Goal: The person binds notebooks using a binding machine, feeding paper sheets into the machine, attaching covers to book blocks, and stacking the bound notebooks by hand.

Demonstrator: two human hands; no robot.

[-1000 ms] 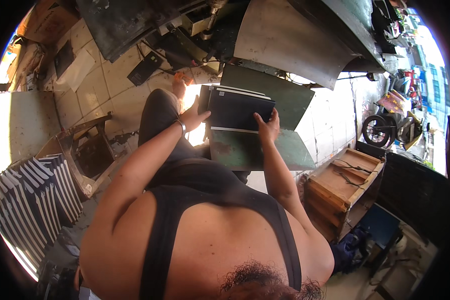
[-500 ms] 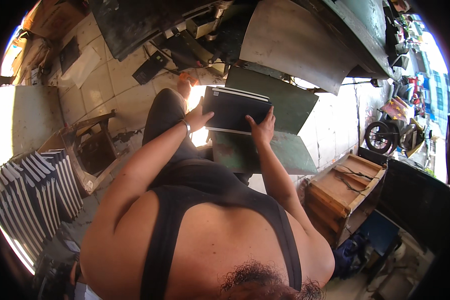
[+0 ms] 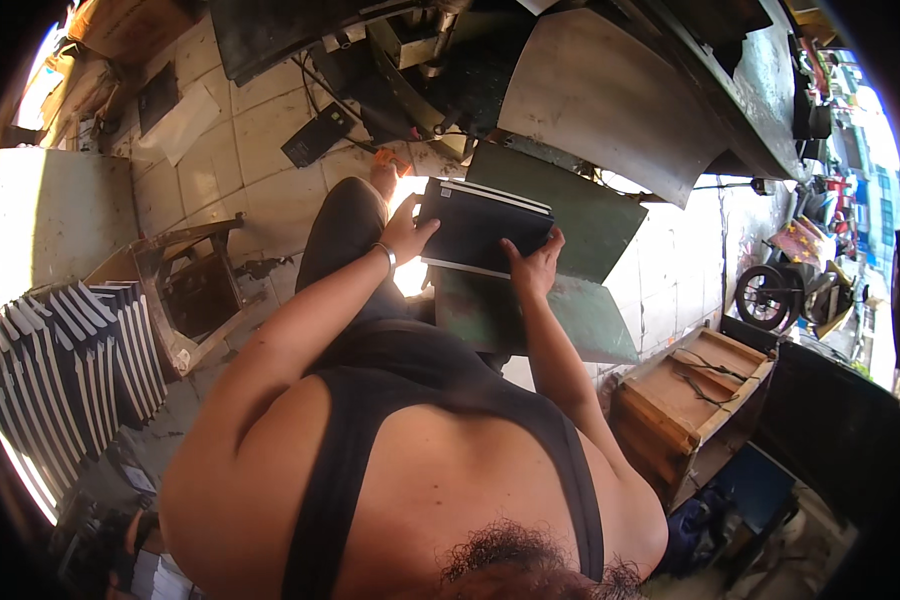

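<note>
Dark sheets (image 3: 482,228): a thin stack of flat dark panels with pale edges, held between both hands out in front of the body, tilted, above a green metal plate (image 3: 530,310).

Left hand (image 3: 407,232): fingers closed over the stack's left edge, thumb on top; a bracelet sits at the wrist.

Right hand (image 3: 535,268): fingers spread and pressed on the near right corner of the stack, gripping it from that side.

Under and beyond the hands: a second green plate (image 3: 590,215) stands angled behind the stack, and past it a large bare curved metal sheet (image 3: 610,120).

Left of the left hand: a low wooden stool (image 3: 175,290) on the tiled floor (image 3: 260,190); further left, a row of dark panels with pale edges (image 3: 60,370) stacked upright, leaning one on the next.

Right of the right hand, lower: an open wooden crate (image 3: 695,395); contents look like thin dark straps or wires, cannot tell which.

Far beyond the left hand: a flat dark rectangular piece (image 3: 315,135) and a pale sheet (image 3: 185,120) lying on the tiles.
</note>
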